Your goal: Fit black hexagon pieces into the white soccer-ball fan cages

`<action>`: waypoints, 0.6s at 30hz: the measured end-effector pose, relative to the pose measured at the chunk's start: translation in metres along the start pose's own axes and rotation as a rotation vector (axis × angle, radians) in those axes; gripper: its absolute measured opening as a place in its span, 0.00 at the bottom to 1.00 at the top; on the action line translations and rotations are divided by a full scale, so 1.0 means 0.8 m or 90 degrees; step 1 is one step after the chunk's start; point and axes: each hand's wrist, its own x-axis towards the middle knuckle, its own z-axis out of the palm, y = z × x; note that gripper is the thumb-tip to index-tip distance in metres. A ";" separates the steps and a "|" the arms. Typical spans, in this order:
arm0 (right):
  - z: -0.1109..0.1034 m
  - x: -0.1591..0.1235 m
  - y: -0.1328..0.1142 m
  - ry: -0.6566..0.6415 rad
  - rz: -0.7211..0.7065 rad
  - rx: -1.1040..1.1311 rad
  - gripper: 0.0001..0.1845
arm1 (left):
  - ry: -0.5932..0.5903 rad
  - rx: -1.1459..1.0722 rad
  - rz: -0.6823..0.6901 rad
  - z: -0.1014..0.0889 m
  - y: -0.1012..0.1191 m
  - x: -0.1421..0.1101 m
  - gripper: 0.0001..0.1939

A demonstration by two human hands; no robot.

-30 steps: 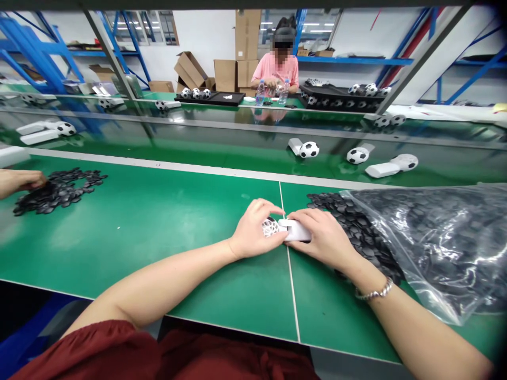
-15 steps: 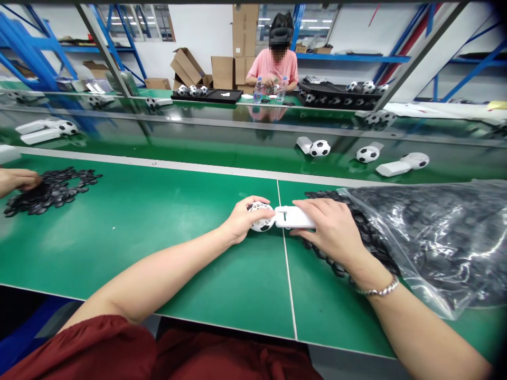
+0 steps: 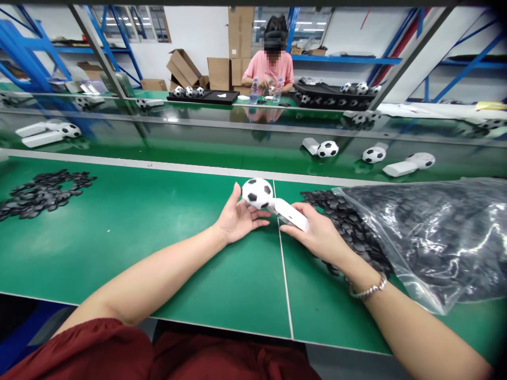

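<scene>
One hand does the holding: our right hand (image 3: 317, 229) pinches the white handle (image 3: 292, 214) between thumb and fingers, near the end away from the black-and-white ball (image 3: 257, 193); our left hand (image 3: 241, 219) lies spread, palm up, its fingers below the ball, and we cannot tell whether they touch it; handle and ball are joined by a narrow neck (image 3: 274, 203), apparently raised over the green tabletop (image 3: 158, 216). We judge a drop the main risk; if the right-hand pinch loosens, the smooth handle could slide out, and the open left palm might not catch the ball; a knock could also strain the neck. Just beside the right hand lie loose black pieces (image 3: 348, 221), and next to them a clear bag (image 3: 439, 237) full of more; if our right forearm (image 3: 415, 322) swings wide, it could drag the plastic and scatter them; well apart to the left we see another black heap (image 3: 47, 194); beyond the pale rail (image 3: 190, 169) lie similar ball-ended units (image 3: 328, 149), and across from us a person in a pink top (image 3: 269, 66) has something in hand, too small to tell.
</scene>
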 end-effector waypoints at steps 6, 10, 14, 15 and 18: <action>0.008 -0.007 -0.018 -0.204 0.227 0.535 0.25 | -0.102 0.103 -0.034 0.001 -0.006 -0.005 0.25; 0.009 -0.006 -0.013 -0.246 0.253 0.615 0.21 | -0.034 0.112 -0.044 0.002 -0.008 -0.003 0.19; 0.012 -0.002 -0.006 -0.259 0.266 0.660 0.22 | -0.017 0.102 -0.043 0.002 -0.009 0.000 0.17; 0.013 -0.002 -0.004 -0.264 0.273 0.675 0.22 | -0.011 0.102 -0.042 0.003 -0.009 0.000 0.17; 0.013 -0.001 0.001 -0.271 0.295 0.697 0.22 | 0.012 0.108 -0.033 0.004 -0.011 0.000 0.17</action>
